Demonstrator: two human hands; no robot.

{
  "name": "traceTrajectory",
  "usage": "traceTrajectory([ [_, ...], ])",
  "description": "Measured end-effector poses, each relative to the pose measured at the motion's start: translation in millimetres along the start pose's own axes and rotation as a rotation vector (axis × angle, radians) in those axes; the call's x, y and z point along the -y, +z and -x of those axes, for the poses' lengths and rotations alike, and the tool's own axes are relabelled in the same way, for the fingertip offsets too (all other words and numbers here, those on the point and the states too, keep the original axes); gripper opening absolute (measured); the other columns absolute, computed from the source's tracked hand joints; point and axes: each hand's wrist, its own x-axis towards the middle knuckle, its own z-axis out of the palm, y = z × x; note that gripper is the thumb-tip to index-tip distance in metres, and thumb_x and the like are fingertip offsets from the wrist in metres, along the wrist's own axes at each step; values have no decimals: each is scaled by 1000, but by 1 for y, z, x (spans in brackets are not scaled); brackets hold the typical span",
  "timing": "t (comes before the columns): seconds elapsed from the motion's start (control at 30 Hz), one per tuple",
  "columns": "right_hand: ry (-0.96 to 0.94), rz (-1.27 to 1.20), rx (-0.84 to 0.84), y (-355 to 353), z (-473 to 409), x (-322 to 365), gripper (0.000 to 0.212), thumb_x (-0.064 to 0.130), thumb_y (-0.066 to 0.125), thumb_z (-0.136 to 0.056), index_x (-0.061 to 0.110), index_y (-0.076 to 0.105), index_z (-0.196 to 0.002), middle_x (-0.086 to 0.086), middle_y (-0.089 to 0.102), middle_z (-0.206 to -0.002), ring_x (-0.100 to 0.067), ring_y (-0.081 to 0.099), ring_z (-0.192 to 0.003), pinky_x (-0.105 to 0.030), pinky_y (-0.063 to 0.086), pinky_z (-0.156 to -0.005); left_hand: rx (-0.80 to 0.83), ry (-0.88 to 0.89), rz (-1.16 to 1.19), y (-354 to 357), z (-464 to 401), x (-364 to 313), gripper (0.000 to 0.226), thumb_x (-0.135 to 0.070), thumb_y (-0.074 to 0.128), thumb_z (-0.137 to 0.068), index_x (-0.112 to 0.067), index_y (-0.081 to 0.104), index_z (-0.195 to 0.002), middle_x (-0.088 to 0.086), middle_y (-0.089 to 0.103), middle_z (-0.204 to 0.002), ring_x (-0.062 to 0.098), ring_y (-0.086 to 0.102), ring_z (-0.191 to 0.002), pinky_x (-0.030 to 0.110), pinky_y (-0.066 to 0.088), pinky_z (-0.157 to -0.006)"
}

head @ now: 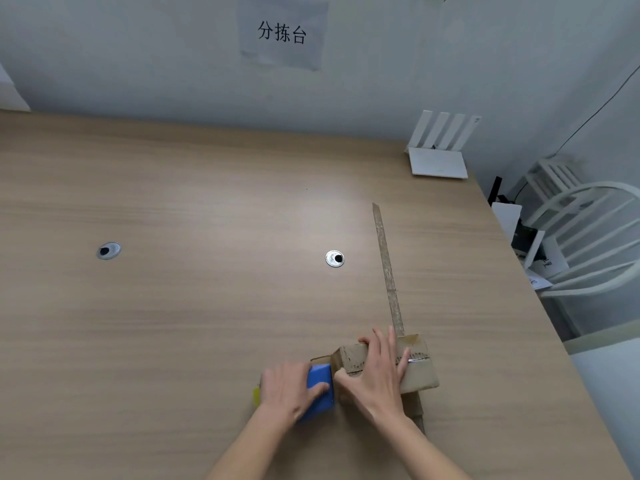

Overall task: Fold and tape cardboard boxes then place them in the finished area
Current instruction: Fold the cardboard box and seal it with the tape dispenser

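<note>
Head view is showing a small brown cardboard box (415, 372) sitting near the front right part of the light wood-grain tabletop (190, 220). Right hand (377, 372) is lying over the box top, its fingers (382, 344) spread apart and fairly straight, pressing flat on the cardboard along the taped seam, the thumb reaching toward the left end of the box. Left hand (289, 389) is gripping a blue tape dispenser (322, 389) just beside the box's left end; the fingers are curling round the blue body with the thumb lying across its top, and a bit of yellow is peeking out at the hand's left edge. A long narrow strip of brown tape (388, 268) is stretching from the far side of the box away across the tabletop. Two round silver cable grommets (335, 258) are sitting in the tabletop, well apart from each other. A white router with upright antennas (438, 157) is standing at the far right corner. A paper sign with black characters (282, 32) is hanging on the wall, and a white chair (588, 237) is standing past the right edge.
</note>
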Motion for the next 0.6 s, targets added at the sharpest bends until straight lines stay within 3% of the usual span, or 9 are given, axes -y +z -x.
traceTrajectory([
  [0.17,-259,51,165,-14,-6,-17,68,53,57,-76,29,41,-137,13,2,-167,-11,-20,-154,-52,-24,-118,-11,29,2,-18,-4,20,48,-71,47,-83,-29,61,-102,-2,70,-99,25,65,-92,33,39,-67],
  [0.23,-395,99,243,-25,-10,-30,76,55,58,-76,30,37,-145,19,-16,-163,-9,-21,-153,-54,-21,-120,-23,39,11,-28,-4,30,49,-72,46,-82,-32,61,-105,-4,70,-99,22,66,-91,32,42,-68],
  [0.33,-511,185,255,-46,-9,-52,106,69,61,-75,33,10,-160,18,-32,-161,-3,-27,-149,-46,-17,-123,-52,65,53,-42,0,42,48,-74,45,-80,-37,59,-107,-9,69,-94,17,64,-83,30,38,-61],
  [0.4,-458,222,125,-62,-3,-66,120,82,58,-68,36,-5,-161,13,-31,-163,-8,-27,-151,-44,-13,-124,-96,76,72,-54,2,45,48,-73,43,-77,-36,57,-104,-11,67,-89,14,63,-79,29,37,-59],
  [0.47,-308,231,24,-77,8,-75,128,91,53,-60,37,-6,-160,6,-24,-166,-17,-19,-154,-45,-6,-126,-125,96,83,-68,4,40,47,-73,42,-75,-35,55,-99,-11,66,-85,14,62,-76,28,37,-58],
  [0.6,-51,260,36,-89,30,-83,114,89,53,-63,37,14,-156,-4,8,-163,-26,17,-150,-41,22,-117,-161,132,103,-95,5,12,47,-72,45,-78,-40,58,-110,-13,68,-90,13,62,-78,28,44,-64],
])
